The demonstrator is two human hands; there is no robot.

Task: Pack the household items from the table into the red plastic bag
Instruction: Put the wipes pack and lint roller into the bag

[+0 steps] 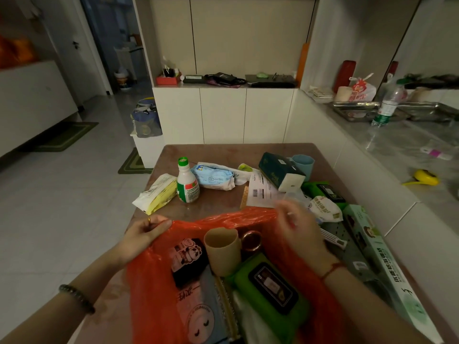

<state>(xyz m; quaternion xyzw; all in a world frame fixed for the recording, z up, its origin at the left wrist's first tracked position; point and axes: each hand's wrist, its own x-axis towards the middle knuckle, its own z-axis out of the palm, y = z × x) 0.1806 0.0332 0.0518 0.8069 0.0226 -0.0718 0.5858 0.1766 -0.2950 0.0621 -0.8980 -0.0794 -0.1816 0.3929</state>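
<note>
The red plastic bag lies open at the table's near edge. Inside it are a beige cup, a green wipes pack, a black panda packet and a copper ring. My left hand pinches the bag's left rim. Blurred, my right hand hovers over the bag's right rim with fingers spread, holding nothing I can make out. On the table remain a white bottle with a green cap, a blue wipes pack, a yellow-white packet and a dark tissue box.
More items crowd the table's right side: a blue cup, a receipt, a white pouch, a second green pack and a long green box. A grey counter runs along the right, white cabinets behind.
</note>
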